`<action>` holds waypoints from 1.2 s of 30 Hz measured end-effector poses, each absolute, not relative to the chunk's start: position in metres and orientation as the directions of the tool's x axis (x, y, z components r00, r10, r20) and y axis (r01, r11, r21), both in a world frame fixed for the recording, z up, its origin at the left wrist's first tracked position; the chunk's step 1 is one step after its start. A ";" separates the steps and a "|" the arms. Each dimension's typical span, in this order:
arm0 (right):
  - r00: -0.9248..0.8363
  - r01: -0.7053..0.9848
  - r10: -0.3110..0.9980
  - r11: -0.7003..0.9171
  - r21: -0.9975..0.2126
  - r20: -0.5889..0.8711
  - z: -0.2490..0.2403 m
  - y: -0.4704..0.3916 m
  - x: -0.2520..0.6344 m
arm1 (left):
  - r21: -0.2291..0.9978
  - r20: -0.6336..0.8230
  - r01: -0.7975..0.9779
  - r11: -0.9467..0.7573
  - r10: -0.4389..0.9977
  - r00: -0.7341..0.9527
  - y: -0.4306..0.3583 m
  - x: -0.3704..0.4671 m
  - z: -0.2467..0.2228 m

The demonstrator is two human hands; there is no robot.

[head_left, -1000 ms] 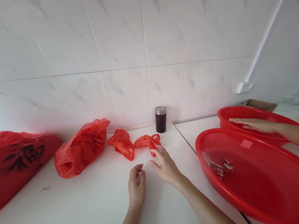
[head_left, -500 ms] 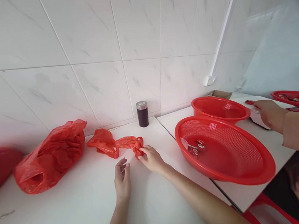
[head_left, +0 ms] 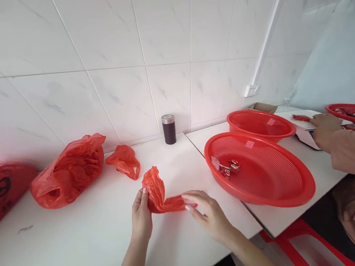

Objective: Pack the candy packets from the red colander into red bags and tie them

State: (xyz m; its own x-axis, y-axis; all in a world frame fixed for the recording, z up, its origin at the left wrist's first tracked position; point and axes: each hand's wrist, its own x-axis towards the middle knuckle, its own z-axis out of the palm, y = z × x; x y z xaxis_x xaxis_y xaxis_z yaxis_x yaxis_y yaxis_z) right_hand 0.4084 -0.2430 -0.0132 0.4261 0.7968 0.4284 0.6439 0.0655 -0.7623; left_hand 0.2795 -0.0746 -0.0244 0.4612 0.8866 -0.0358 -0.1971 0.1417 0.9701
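Note:
A thin red plastic bag (head_left: 155,190) is stretched between my two hands, just above the white table. My left hand (head_left: 141,215) pinches its left end, thumb on the near side. At the bag's right end, the fingers of my right hand (head_left: 209,214) are closed around the narrow part. Another crumpled red plastic bag (head_left: 125,160) lies on the table beyond my left hand. To its left rests a large bundle of red plastic bags (head_left: 70,174).
A dark tumbler (head_left: 168,129) stands by the wall. To the right are a red perforated basket (head_left: 278,181) with several wrapped sweets, and a second red basket (head_left: 258,118) behind. A co-worker's hand (head_left: 323,128) is over a white scale. A red printed bag (head_left: 5,189) sits far left.
My right hand has pulled the red plastic bag off the table, nearer and to the right. My left hand, open before, now holds the bag's other end.

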 end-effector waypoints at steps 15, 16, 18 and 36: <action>0.509 0.039 0.850 0.132 -0.990 0.134 0.000 -0.240 0.388 | 0.917 -0.179 -0.266 0.297 0.902 0.392 -0.101 0.234 -0.027; 0.534 0.020 0.835 0.144 -0.989 0.132 -0.001 -0.240 0.393 | 0.908 -0.196 -0.286 0.308 0.912 0.359 -0.094 0.229 -0.028; 0.565 -0.049 0.817 0.172 -0.984 0.115 -0.003 -0.238 0.399 | 0.902 -0.197 -0.303 0.308 0.917 0.346 -0.083 0.222 -0.028; 0.639 0.023 0.761 0.125 -0.992 0.111 0.006 -0.212 0.383 | 0.817 0.148 0.409 -0.406 0.834 0.532 -0.144 0.236 -0.016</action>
